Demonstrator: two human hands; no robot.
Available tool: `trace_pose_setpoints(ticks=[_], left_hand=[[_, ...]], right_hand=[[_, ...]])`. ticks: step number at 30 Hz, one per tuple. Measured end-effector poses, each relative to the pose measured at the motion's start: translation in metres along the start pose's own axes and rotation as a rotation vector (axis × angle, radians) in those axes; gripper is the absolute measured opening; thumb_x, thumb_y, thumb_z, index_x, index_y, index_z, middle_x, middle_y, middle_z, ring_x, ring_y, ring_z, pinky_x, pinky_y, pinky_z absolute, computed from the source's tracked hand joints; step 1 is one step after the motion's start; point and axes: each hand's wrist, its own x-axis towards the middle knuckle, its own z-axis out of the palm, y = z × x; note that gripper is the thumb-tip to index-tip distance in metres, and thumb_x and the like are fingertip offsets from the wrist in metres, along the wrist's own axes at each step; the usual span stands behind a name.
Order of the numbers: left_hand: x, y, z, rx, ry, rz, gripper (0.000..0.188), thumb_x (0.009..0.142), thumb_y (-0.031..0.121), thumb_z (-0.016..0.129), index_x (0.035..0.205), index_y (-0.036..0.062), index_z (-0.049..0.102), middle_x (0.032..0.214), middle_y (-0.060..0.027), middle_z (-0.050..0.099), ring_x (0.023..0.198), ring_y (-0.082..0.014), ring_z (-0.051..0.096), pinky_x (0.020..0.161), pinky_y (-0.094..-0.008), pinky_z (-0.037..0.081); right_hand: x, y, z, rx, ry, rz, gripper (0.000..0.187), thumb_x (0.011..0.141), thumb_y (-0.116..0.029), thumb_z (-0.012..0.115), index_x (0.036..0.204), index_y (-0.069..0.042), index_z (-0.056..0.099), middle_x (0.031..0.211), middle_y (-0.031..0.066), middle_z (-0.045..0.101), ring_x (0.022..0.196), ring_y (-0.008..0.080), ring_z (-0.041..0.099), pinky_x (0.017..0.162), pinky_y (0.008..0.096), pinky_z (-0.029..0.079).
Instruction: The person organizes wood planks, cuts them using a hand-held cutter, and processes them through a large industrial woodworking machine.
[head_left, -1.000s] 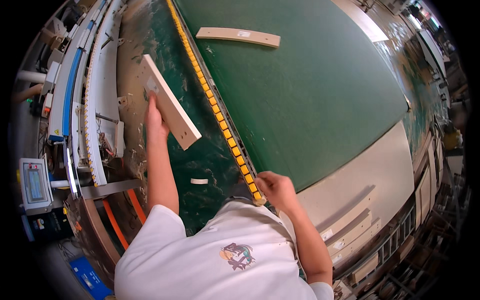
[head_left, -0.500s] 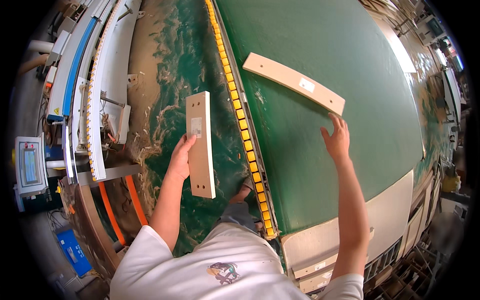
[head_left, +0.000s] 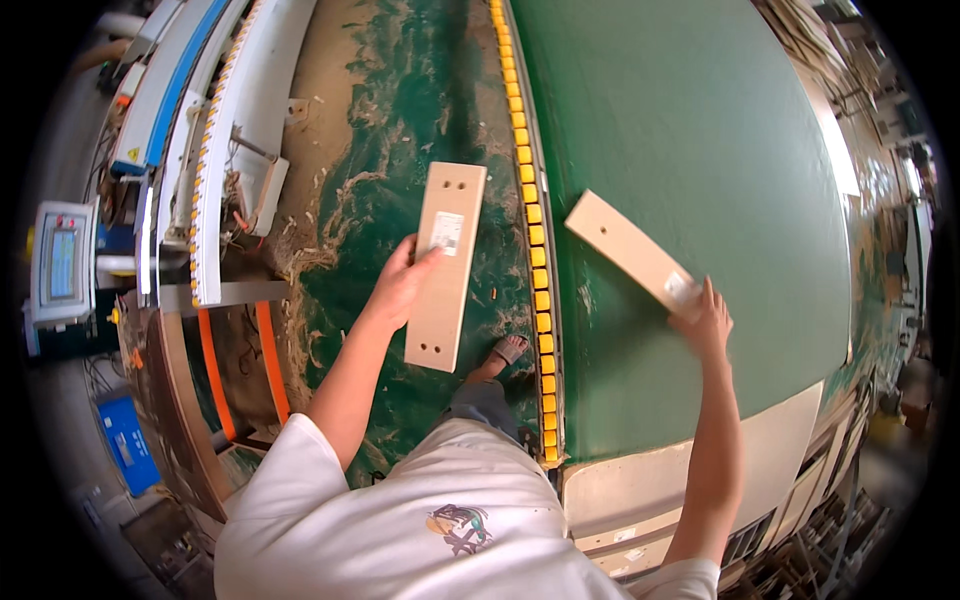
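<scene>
My left hand (head_left: pixel 398 288) is closed on the left edge of a flat beige wooden board (head_left: pixel 436 305), the thumb lying by its white label. Pairs of drilled holes show near both ends of this board, which is held up over the floor. To the right, my right hand (head_left: pixel 708 322) grips the near end of a second beige board (head_left: pixel 628 246), its fingers close to another white label. One hole shows at that board's far end; its near end is hidden by the hand. This second board is over the green table surface (head_left: pixel 700 120).
A strip of yellow rollers (head_left: pixel 537 257) edges the green table. On the left stands a machine with a white rail (head_left: pixel 207 240), a control panel (head_left: pixel 63 262) and orange bars (head_left: pixel 215 370). More labelled boards (head_left: pixel 630 552) lie stacked by my right forearm. Sawdust covers the floor (head_left: pixel 350 220).
My right hand has taken hold of the second board's near end, and that board has come nearer and turned more steeply. The board in my left hand now leans to the right.
</scene>
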Motion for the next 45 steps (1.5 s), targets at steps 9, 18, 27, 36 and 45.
trace_pose_setpoints(ticks=[9,18,27,36,45], left_hand=[[-0.051,0.032,0.006,0.089,-0.059,0.229,0.043,0.098,0.018,0.074,0.133,-0.0008,0.059,0.118,-0.0075,0.071,0.103,-0.0132,0.068,0.089,-0.0320,0.056],[-0.179,0.042,-0.094,-0.352,0.220,0.172,0.034,0.100,0.028,0.072,0.126,0.0061,0.066,0.113,-0.0044,0.072,0.100,-0.0194,0.071,0.086,-0.0399,0.058],[-0.371,0.037,-0.279,-0.472,0.577,0.273,0.035,0.106,0.027,0.061,0.133,0.0041,0.061,0.122,-0.0090,0.070,0.111,-0.0227,0.068,0.093,-0.0446,0.057],[-0.484,-0.007,-0.530,-0.786,1.029,0.398,0.029,0.107,0.026,0.057,0.128,0.0066,0.061,0.124,-0.0099,0.069,0.111,-0.0264,0.068,0.100,-0.0489,0.055],[-0.543,-0.042,-0.901,-0.856,1.318,0.471,0.028,0.108,0.021,0.058,0.134,0.0108,0.059,0.127,-0.0078,0.067,0.117,-0.0261,0.066,0.103,-0.0534,0.057]], right_hand=[[-0.172,0.034,0.024,0.307,0.002,0.209,0.080,0.075,-0.044,0.090,0.131,0.004,0.059,0.120,0.0161,0.059,0.111,0.0316,0.059,0.093,0.0441,0.051],[-0.318,-0.084,-0.011,1.224,-0.163,0.136,0.072,0.088,-0.061,0.071,0.126,-0.001,0.061,0.093,0.0029,0.059,0.083,0.0117,0.057,0.069,0.0278,0.044],[-0.415,-0.248,0.072,1.478,-0.658,-0.021,0.066,0.103,-0.069,0.045,0.107,-0.006,0.063,0.074,0.0027,0.059,0.058,0.0119,0.054,0.048,0.0261,0.042],[-0.495,-0.376,0.190,0.779,-0.456,-0.333,0.062,0.104,-0.054,0.059,0.084,0.005,0.066,0.067,0.0030,0.056,0.070,0.0111,0.050,0.059,0.0350,0.042],[-0.511,-0.645,0.210,0.617,-0.494,-0.625,0.046,0.097,-0.042,0.073,0.088,0.003,0.069,0.062,0.0033,0.059,0.059,0.0086,0.053,0.052,0.0333,0.044]])
